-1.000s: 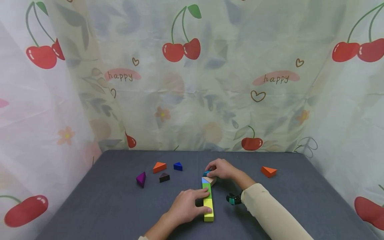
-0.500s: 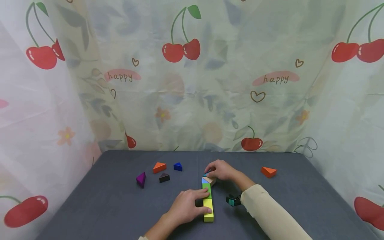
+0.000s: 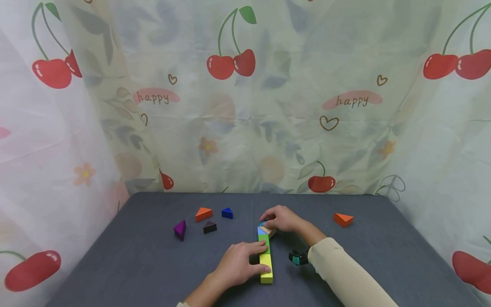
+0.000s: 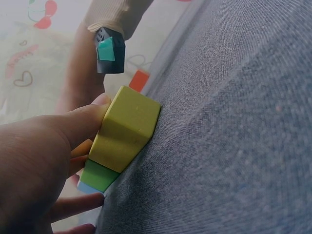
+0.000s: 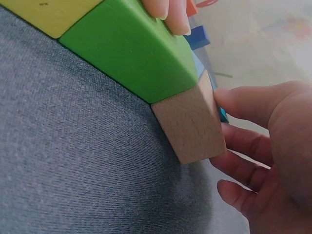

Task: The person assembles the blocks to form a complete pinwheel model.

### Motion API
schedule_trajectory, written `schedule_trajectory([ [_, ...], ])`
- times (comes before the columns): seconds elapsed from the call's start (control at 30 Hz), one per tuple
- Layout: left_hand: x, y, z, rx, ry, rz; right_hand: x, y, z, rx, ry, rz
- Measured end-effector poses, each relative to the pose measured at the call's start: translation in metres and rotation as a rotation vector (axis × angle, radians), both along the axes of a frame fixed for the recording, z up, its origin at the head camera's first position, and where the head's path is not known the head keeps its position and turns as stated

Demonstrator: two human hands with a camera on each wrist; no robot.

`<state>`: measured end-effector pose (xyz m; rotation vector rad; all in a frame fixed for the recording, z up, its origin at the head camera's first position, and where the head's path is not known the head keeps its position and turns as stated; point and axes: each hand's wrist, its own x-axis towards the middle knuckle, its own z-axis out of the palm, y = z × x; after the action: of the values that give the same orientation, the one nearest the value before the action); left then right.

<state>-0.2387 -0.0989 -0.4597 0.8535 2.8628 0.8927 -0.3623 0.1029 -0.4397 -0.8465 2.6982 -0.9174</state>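
A row of blocks runs away from me down the middle of the table. Nearest is a yellow block [image 3: 266, 278], then a green block [image 3: 267, 247], then a light blue triangular block [image 3: 261, 231] beside a bare-wood block [image 3: 270, 231]. My left hand [image 3: 238, 265] lies at the row's left side, its thumb resting on the yellow block and straight fingertips on the green one. At the far end my right hand [image 3: 284, 218] pinches a teal block [image 5: 224, 115], mostly hidden by the fingers, right against the light blue and wooden blocks.
Left of the row lie a purple block [image 3: 180, 230], an orange triangular block [image 3: 203, 214], a dark brown block [image 3: 209, 227] and a dark blue block [image 3: 227, 213]. Another orange block [image 3: 343, 220] sits at the right. A cherry-print curtain [image 3: 245, 140] surrounds the grey table [image 3: 153, 264].
My right hand has shifted slightly left and toward me, bringing the teal block closer in to the row. My left hand keeps its place.
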Motion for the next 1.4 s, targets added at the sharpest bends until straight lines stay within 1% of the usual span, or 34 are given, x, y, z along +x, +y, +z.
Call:
schedule_trajectory([
  [0.23, 0.001, 0.0, -0.001, 0.004, 0.011, -0.003, -0.001, 0.0, -0.003, -0.008, 0.008, 0.02],
  [0.37, 0.0, 0.0, -0.001, 0.005, 0.005, -0.001, -0.001, -0.001, -0.002, -0.008, 0.022, 0.003],
  [0.43, 0.0, 0.0, -0.001, 0.003, 0.003, 0.0, 0.001, -0.003, -0.001, -0.007, 0.062, -0.016],
  [0.53, -0.001, 0.0, -0.001, 0.003, 0.0, -0.001, 0.003, -0.006, 0.001, -0.013, 0.156, -0.046],
  [0.6, -0.001, 0.0, -0.001, 0.002, 0.006, -0.005, 0.004, -0.008, 0.001, -0.019, 0.216, -0.054],
  [0.67, -0.001, 0.0, -0.002, 0.004, 0.009, -0.006, 0.005, -0.01, 0.0, -0.028, 0.244, -0.046],
  [0.8, -0.001, -0.001, -0.003, 0.006, 0.02, -0.01, 0.004, -0.015, -0.004, -0.026, 0.256, -0.008],
  [1.0, -0.001, -0.001, -0.003, 0.007, 0.002, -0.013, 0.004, -0.021, -0.012, -0.011, 0.27, 0.024],
  [1.23, -0.001, -0.001, -0.002, 0.006, 0.015, -0.012, 0.005, -0.024, -0.016, 0.018, 0.249, 0.002],
  [1.4, -0.001, -0.001, -0.002, 0.005, 0.033, -0.016, 0.006, -0.025, -0.016, 0.009, 0.242, 0.003],
])
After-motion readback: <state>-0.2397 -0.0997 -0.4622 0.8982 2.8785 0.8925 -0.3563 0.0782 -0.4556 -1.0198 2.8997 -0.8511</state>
